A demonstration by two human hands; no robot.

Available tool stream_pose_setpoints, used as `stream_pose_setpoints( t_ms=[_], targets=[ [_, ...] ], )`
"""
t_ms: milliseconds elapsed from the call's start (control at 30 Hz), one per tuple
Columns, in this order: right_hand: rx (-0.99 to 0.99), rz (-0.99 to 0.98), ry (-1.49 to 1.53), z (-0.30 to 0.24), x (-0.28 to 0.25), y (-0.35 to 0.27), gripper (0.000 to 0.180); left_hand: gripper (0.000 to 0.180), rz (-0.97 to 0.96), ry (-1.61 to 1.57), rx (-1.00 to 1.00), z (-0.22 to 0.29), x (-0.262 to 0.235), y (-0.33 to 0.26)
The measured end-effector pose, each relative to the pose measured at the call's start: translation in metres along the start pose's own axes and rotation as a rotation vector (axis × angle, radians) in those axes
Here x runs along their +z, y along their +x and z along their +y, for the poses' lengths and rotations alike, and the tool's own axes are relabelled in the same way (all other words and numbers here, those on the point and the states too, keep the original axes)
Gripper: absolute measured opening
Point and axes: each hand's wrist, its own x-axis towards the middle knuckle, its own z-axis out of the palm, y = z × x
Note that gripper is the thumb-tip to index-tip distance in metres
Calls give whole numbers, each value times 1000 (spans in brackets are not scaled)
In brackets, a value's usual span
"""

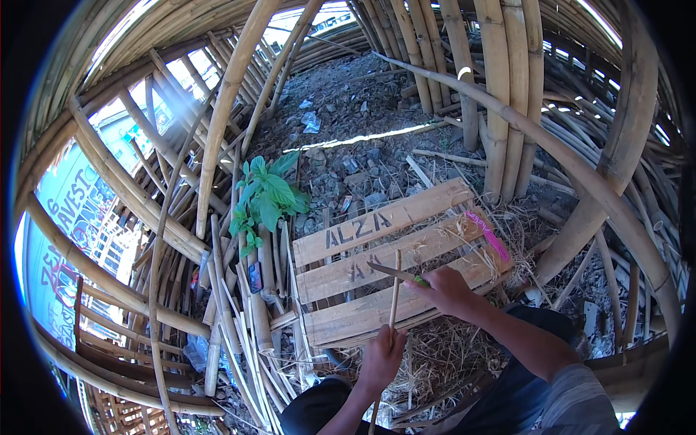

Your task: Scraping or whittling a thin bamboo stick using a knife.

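Observation:
My left hand [382, 355] is closed around a thin bamboo stick [396, 293], which stands nearly upright and runs on below the hand. In my right hand [444, 290] is a knife [388, 271] with a green handle. Its blade points left and crosses the stick near the upper end; whether it cuts in, I cannot tell. Beneath both hands lies a slatted wooden crate [341, 281] with dark lettering and a pink mark on its right side.
Thick bamboo poles [507, 109] stand at the back right, and a long pole [551, 145] slants across. Left of the crate are a leafy green plant [268, 192] and split bamboo strips [243, 348]. Straw shavings [435, 362] cover the ground near my legs. Rubble [341, 109] lies beyond.

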Motion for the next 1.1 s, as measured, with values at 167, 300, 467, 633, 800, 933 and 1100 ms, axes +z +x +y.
stream_pose_setpoints(
  t_ms=[167,300,467,633,800,933,1100],
  targets=[
    [-168,-109,86,-10,17,-18,59,29,-13,-19,6,1,-3,-2],
    [-65,14,18,-1,9,-6,58,28,3,3,28,2,0,-1],
    [-28,10,22,-4,10,-7,57,28,-11,-6,22,2,0,0],
    [-193,-35,46,-11,9,-15,57,28,-6,1,28,3,0,-1],
    [55,17,75,2,-7,4,59,28,-16,24,17,1,1,-2],
    [-11,-71,55,-1,7,-8,59,28,-8,-10,37,1,0,0],
    [-98,-58,34,-5,12,-9,59,27,-15,11,14,0,0,-2]
  ],
)
